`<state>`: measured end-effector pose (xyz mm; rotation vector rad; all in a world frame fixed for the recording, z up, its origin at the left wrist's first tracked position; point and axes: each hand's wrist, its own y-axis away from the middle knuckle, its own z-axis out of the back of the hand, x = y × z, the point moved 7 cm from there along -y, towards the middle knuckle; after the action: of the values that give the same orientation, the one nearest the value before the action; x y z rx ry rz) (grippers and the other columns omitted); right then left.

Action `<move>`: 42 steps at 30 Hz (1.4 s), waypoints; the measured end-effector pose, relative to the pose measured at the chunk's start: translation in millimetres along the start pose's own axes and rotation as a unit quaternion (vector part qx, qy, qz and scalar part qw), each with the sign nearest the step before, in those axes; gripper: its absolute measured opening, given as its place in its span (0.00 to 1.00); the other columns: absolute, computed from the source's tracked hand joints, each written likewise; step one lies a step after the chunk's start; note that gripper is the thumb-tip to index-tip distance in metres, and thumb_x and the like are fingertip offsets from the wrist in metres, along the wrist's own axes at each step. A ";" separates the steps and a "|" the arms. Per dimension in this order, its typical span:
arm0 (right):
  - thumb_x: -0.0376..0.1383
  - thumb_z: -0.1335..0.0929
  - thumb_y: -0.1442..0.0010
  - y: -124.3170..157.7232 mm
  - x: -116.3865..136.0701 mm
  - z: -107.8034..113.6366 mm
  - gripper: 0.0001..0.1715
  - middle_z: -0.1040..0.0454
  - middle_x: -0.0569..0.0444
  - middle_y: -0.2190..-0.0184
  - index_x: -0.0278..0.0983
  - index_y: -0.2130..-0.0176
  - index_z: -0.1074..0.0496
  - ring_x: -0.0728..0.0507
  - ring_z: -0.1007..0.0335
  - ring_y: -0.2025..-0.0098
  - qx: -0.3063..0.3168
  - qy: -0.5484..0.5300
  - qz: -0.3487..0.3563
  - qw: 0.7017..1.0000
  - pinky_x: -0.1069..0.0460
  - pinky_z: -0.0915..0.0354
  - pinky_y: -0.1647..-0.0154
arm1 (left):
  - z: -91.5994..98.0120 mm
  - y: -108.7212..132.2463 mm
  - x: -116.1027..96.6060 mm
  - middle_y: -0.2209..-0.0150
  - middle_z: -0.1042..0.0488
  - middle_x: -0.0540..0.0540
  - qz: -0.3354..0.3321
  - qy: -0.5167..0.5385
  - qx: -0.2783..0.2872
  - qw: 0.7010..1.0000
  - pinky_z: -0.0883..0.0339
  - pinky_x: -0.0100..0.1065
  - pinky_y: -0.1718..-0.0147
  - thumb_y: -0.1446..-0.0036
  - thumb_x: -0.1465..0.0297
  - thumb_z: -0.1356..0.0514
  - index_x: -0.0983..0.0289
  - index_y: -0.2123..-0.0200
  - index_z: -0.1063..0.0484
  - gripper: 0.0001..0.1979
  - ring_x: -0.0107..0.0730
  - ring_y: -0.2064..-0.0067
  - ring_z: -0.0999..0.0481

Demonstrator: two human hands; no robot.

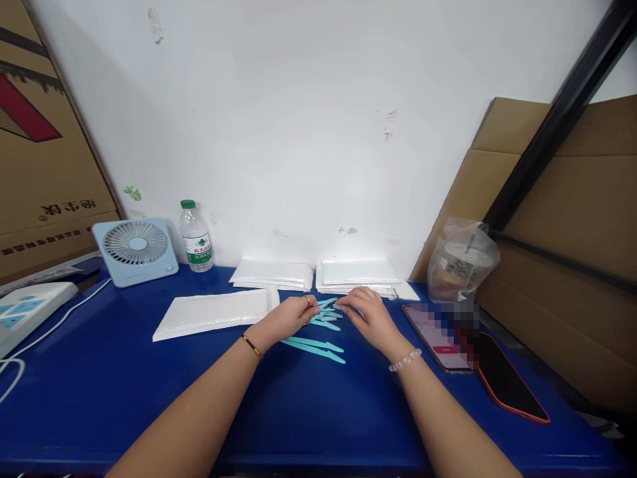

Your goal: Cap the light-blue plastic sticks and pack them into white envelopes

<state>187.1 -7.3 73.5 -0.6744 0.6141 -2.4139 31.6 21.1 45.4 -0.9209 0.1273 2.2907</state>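
slim turquoise plastic-looking strips lie between my two bare hands, on the glossy blue table.

their long axes run roughly left to right, notched tips towards my right side; the cluster fans out just beyond my left hand's fingertips, while a loose pair lies nearer me, closer to my left wrist than to my right hand. my left fingers are bunched together at the cluster; i can't tell how many strips they hold, if any. my right thumb and fingers stand a little apart beside the upper tips, and i can't tell whether they grip one. a flat white padded envelope lies left of my left hand.
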 end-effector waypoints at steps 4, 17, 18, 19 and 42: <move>0.35 0.38 0.37 0.7 -0.2 -3.0 0.11 0.28 0.52 0.65 0.43 0.59 0.27 0.42 0.36 0.57 0.007 0.000 0.001 1.000 0.46 0.43 0.54 | -1.7 -0.3 1.0 0.75 0.35 0.48 0.003 0.006 0.004 1.000 0.45 0.28 0.73 0.39 0.55 0.57 0.62 0.70 0.38 0.19 0.26 0.75 0.39; 0.33 0.37 0.38 1.2 4.2 -1.3 0.11 0.28 0.52 0.66 0.42 0.60 0.27 0.43 0.35 0.59 -0.007 0.020 0.022 1.000 0.47 0.43 0.55 | -3.7 -2.0 7.3 0.76 0.35 0.48 0.010 0.018 -0.004 1.000 0.46 0.29 0.75 0.39 0.55 0.56 0.62 0.71 0.37 0.19 0.27 0.75 0.39; 0.33 0.37 0.38 1.2 4.5 -2.5 0.11 0.28 0.52 0.66 0.42 0.60 0.27 0.43 0.35 0.59 -0.004 0.020 0.025 0.999 0.47 0.43 0.55 | -3.8 -2.1 7.1 0.76 0.35 0.48 0.009 0.021 -0.006 1.000 0.46 0.29 0.75 0.39 0.55 0.56 0.62 0.71 0.37 0.19 0.26 0.76 0.39; 0.33 0.37 0.39 1.2 5.4 -4.1 0.11 0.28 0.52 0.66 0.43 0.59 0.27 0.43 0.36 0.59 0.000 0.017 0.030 0.999 0.47 0.43 0.56 | -4.4 -2.2 6.6 0.76 0.35 0.48 0.008 0.027 -0.005 1.000 0.46 0.28 0.75 0.39 0.55 0.55 0.62 0.70 0.37 0.19 0.26 0.76 0.39; 0.36 0.32 0.48 17.5 -92.2 -24.1 0.08 0.25 0.51 0.69 0.37 0.66 0.25 0.45 0.30 0.66 0.123 0.126 -0.230 0.957 0.54 0.41 0.68 | -15.0 -1.3 5.8 0.61 0.29 0.53 -0.031 -0.104 0.029 0.994 0.38 0.30 0.67 0.49 0.60 0.40 0.60 0.58 0.29 0.16 0.34 0.62 0.30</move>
<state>246.4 42.8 15.4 -0.4411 0.2581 -2.9767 38.1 20.5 30.6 -0.6439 0.0738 2.2963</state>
